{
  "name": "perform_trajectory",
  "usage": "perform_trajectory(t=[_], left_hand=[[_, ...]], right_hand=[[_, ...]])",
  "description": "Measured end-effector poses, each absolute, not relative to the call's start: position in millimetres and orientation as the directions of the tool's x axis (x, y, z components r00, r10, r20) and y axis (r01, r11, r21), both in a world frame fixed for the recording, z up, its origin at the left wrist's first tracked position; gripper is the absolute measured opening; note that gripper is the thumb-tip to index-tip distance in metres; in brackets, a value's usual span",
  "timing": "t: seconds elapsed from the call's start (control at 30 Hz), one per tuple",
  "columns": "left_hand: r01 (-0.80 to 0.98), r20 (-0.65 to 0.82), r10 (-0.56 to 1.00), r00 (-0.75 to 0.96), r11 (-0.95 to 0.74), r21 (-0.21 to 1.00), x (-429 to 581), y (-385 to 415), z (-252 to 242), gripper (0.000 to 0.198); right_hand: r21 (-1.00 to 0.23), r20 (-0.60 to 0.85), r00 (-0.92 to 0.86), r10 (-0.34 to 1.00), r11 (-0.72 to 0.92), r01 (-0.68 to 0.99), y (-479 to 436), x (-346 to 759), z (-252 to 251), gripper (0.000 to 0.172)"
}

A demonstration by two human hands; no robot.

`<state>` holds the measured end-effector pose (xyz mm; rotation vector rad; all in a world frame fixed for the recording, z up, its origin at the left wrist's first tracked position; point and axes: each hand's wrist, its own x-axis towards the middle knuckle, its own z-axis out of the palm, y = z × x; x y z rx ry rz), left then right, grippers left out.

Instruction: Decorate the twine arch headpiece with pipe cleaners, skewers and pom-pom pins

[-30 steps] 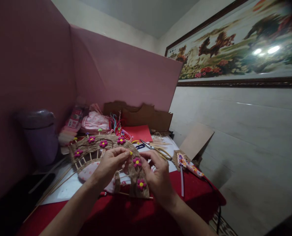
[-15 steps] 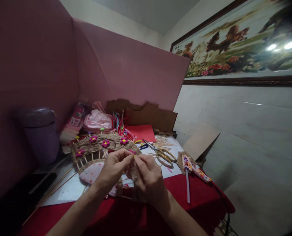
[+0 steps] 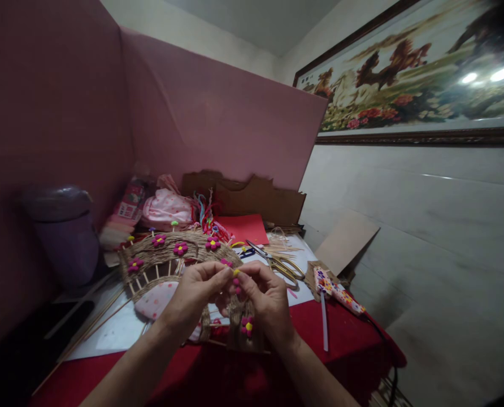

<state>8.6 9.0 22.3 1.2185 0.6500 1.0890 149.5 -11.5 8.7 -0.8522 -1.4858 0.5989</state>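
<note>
My left hand and my right hand meet fingertip to fingertip over the front of a twine-woven craft. Between their pinched thumbs and forefingers is a small soft-looking yellow piece, like modelling clay. Just under it shows a magenta flower, partly behind the fingers. Another magenta flower with a yellow centre sits on the woven twine near my right wrist. Several such flowers dot the curved twine band, which is joined by thin sticks to a dotted fabric pad. My hands hide the middle of the craft.
Gold-handled scissors lie right of the craft, near thin sticks and red paper. A flower-patterned glue gun with its cord rests at the table's right edge. Pink panels and cardboard stand behind; a purple bin is left.
My right hand has turned and shifted slightly right, uncovering the lower flower and more woven twine. The yellow piece shows more clearly between my fingertips. The view has shifted a little.
</note>
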Motion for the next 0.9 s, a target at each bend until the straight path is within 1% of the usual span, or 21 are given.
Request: perform_trajectory(t=[0.07,0.2,0.33,0.43,0.57,0.67,0.8,0.9], left_hand=[[-0.29,0.155,0.912,0.381,-0.041,0.956,8.5,8.6,22.9,0.028],[-0.267,0.166,0.903,0.396,-0.06,0.962,7.6,8.7,23.1,0.023],[-0.292,0.17,0.898,0.405,-0.049,0.955,7.5,9.4,22.6,0.018],[-0.285,0.157,0.904,0.397,-0.042,0.958,9.5,9.7,21.5,0.019],[-0.287,0.101,0.944,0.314,-0.008,0.958,12.1,11.0,20.2,0.022],[-0.263,0.107,0.973,0.204,-0.051,0.963,11.2,12.3,21.8,0.024],[-0.256,0.17,0.975,0.144,-0.129,0.958,8.5,12.9,24.9,0.027],[-0.249,0.192,0.973,0.125,-0.156,0.956,7.5,12.4,25.8,0.028]], right_hand=[[-0.762,0.637,0.037,0.77,0.621,0.186,-11.9,150.1,7.7,0.011],[-0.632,0.751,0.029,0.66,0.704,0.324,-14.4,151.5,6.6,0.008],[-0.623,0.765,0.064,0.641,0.711,0.326,-16.9,149.0,5.7,0.01],[-0.585,0.793,0.07,0.605,0.725,0.364,-17.7,145.4,5.0,0.012],[-0.624,0.727,0.079,0.682,0.607,0.492,-13.1,149.3,9.0,0.014],[-0.613,0.71,0.097,0.697,0.545,0.572,-11.8,161.6,13.4,0.013],[-0.518,0.762,0.009,0.647,0.602,0.608,-30.7,175.3,7.7,0.01],[-0.482,0.788,-0.048,0.614,0.662,0.574,-54.3,179.0,-6.7,0.015]])
